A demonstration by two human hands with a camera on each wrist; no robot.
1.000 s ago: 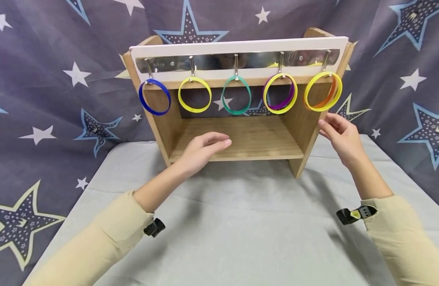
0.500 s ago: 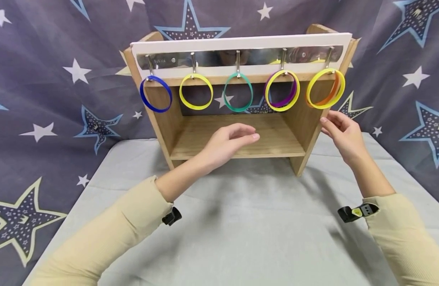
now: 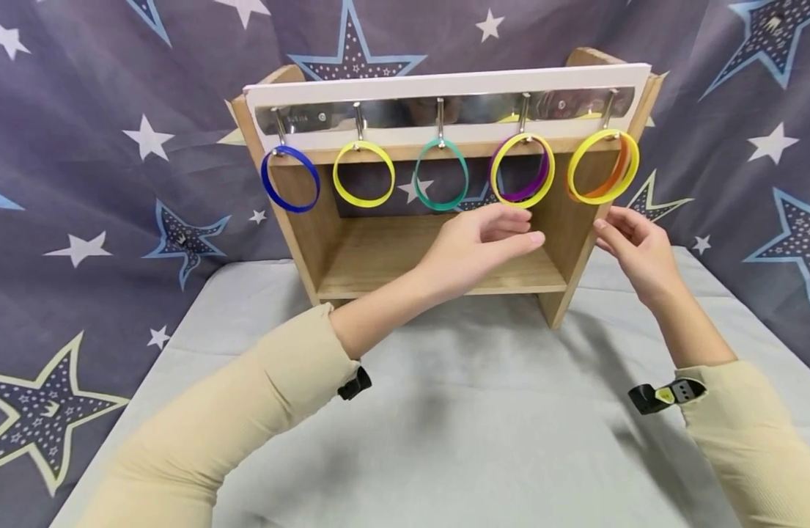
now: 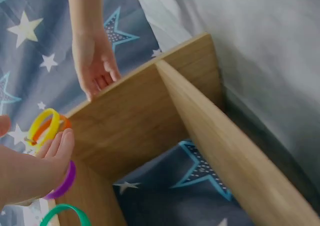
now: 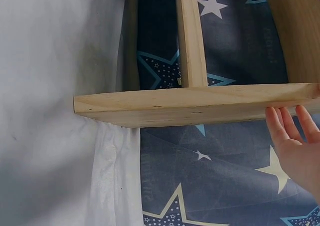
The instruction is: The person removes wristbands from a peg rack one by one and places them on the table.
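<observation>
My left hand (image 3: 480,246) hovers before the wooden rack (image 3: 444,290), its fingers relaxed just under the fourth hook's yellow band (image 3: 553,172) and purple band (image 3: 523,195). Nothing is in it. At the rack's right side panel, my right hand (image 3: 635,246) holds nothing; its extended fingertips (image 5: 272,117) are right at the panel's outer face. Above that hand, a yellow band (image 3: 636,163) and an orange band (image 3: 620,165) share the last hook. The left wrist view shows the left hand (image 4: 35,173) overlapping the bands.
Further left, a blue band (image 3: 295,209), another yellow band (image 3: 365,204) and a teal band (image 3: 442,207) hang from single hooks on the metal strip (image 3: 385,116). A grey cloth (image 3: 484,411) covers the table. Behind hangs a star-patterned curtain (image 3: 114,220).
My left hand has moved right across the front of the rack, from its left half to beneath the fourth hook. The right hand has stayed at the side panel; the bands hang as before.
</observation>
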